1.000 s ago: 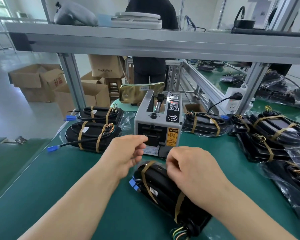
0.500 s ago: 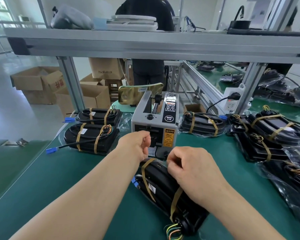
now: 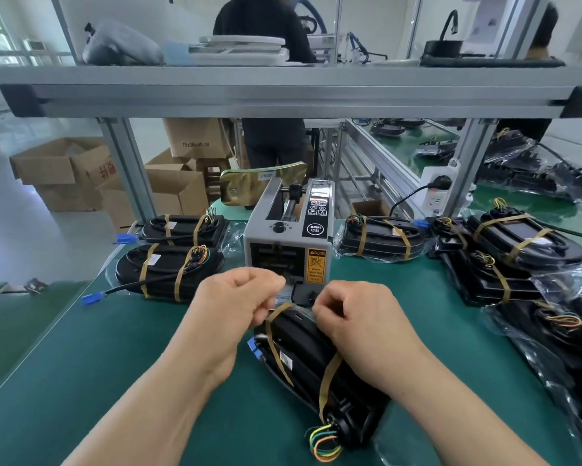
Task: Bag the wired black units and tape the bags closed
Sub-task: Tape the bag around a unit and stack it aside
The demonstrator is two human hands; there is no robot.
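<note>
My left hand (image 3: 239, 297) is pinching what seems tape (image 3: 280, 291) at the dispenser (image 3: 289, 240). My right hand (image 3: 360, 326) fingers are gripping the bagged black unit (image 3: 303, 351) near the desk's (image 3: 114, 348) front edge. Other bagged units (image 3: 168, 274) are lying along the far edge.

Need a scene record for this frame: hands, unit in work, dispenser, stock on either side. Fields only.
left hand: fingers curled at the tape dispenser outlet; unclear whether it holds tape
right hand: grips far end of bagged black unit
unit in work: lies on green mat, two tan bands, coloured wires toward camera
left units: two, banded, beside dispenser
right units: several, banded, some in clear bags
</note>
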